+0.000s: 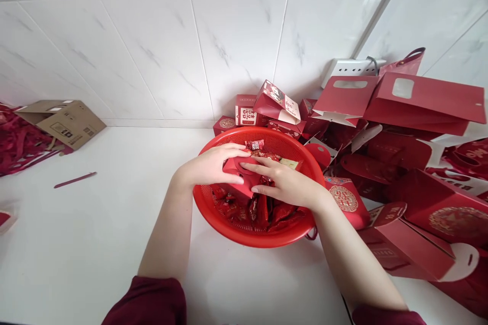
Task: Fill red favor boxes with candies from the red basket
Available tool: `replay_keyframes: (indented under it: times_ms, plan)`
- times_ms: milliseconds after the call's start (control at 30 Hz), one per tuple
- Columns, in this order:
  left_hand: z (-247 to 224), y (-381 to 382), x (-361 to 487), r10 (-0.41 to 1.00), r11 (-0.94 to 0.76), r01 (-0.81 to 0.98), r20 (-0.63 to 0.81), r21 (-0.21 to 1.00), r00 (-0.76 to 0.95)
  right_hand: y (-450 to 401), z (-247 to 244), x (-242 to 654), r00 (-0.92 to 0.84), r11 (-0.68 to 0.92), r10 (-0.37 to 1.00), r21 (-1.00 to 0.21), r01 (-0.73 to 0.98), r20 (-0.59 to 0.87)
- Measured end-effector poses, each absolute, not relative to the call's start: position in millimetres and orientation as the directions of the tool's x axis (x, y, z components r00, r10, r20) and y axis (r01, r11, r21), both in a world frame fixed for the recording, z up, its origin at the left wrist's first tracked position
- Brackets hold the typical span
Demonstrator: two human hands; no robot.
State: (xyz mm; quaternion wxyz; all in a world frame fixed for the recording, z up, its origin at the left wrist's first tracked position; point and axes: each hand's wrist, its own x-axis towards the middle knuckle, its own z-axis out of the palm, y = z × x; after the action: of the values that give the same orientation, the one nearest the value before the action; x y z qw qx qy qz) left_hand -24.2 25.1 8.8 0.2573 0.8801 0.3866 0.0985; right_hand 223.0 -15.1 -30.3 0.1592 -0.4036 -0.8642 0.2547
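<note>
A small red box (pixel 244 185) rests over wrapped red sweets (pixel 263 210) inside a red plastic basket (pixel 251 241). My left hand (pixel 215 165) is at the left side of the box, its thumb along the front and its fingers over the back edge. From the right, my right hand (pixel 284 180) reaches over the basket, its fingertips on the top and right side of the box. Between them, both hands hold the box. Its underside is hidden.
Red gift boxes and bags (pixel 415 104) crowd the right side, with several small boxes (pixel 246 111) behind the basket. A power strip (pixel 348 68) is by the wall. At left are a cardboard box (pixel 72 124), red shredded paper (pixel 23 137) and a red strip (pixel 75 180).
</note>
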Motion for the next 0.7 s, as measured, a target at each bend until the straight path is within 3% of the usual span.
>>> replay_keyframes:
  times_ms: [133, 233, 400, 500, 600, 700]
  plan:
    - [4, 26, -29, 0.686, -0.58, 0.66, -0.149, 0.478, 0.712, -14, -31, 225, -0.603, 0.496, 0.798, -0.564, 0.66, -0.003]
    - [5, 24, -25, 0.662, -0.615, 0.634, -0.13, 0.469, 0.738, -15, -28, 228, -0.61, 0.491, 0.792, -0.562, 0.666, -0.031]
    - [19, 15, -31, 0.735, -0.576, 0.657, -0.042, 0.486, 0.676, -24, -13, 238, -0.604, 0.554, 0.787, -0.57, 0.606, 0.123]
    - [31, 9, -52, 0.824, -0.547, 0.672, 0.181, 0.499, 0.536, -32, -2, 246, -0.543, 0.592, 0.791, -0.576, 0.564, 0.281]
    - [35, 10, -82, 0.817, -0.502, 0.694, 0.547, 0.516, 0.184, -37, 5, 254, -0.486, 0.607, 0.793, -0.556, 0.568, 0.369]
    - [22, 22, -114, 0.746, -0.321, 0.778, 0.651, 0.54, -0.144, -37, 5, 261, -0.447, 0.586, 0.81, -0.535, 0.608, 0.38]
